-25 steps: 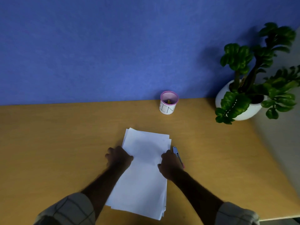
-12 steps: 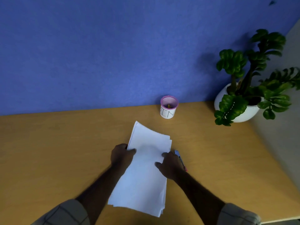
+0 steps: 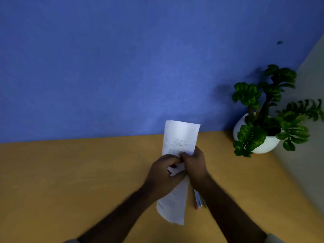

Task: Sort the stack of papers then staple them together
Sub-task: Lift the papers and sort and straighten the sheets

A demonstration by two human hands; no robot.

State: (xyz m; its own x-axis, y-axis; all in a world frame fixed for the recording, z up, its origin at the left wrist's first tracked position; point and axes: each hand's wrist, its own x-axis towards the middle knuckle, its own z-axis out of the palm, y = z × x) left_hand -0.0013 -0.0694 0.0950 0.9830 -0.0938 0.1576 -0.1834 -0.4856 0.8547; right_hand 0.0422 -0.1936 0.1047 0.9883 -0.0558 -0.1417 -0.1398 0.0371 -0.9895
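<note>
Stack of papers (image 3: 179,137): white, faint print on the facing sheet, lifted off the desk (image 3: 70,181) and held roughly upright, bowed into a curl, upper end above my knuckles, lower end hanging below my wrists. My left hand (image 3: 162,174) grips its middle from the left, fingers curled round it; my right hand (image 3: 194,165) grips it from the right, thumbs nearly meeting. Stapler (image 3: 198,199): on the desk just beside my right forearm. Potted plant (image 3: 263,123): far right corner. Blue wall (image 3: 122,67) behind.

White stack of papers (image 3: 178,139) held upright, bowed, above the tabletop (image 3: 70,172); small stapler (image 3: 199,200) lies just right of it.
</note>
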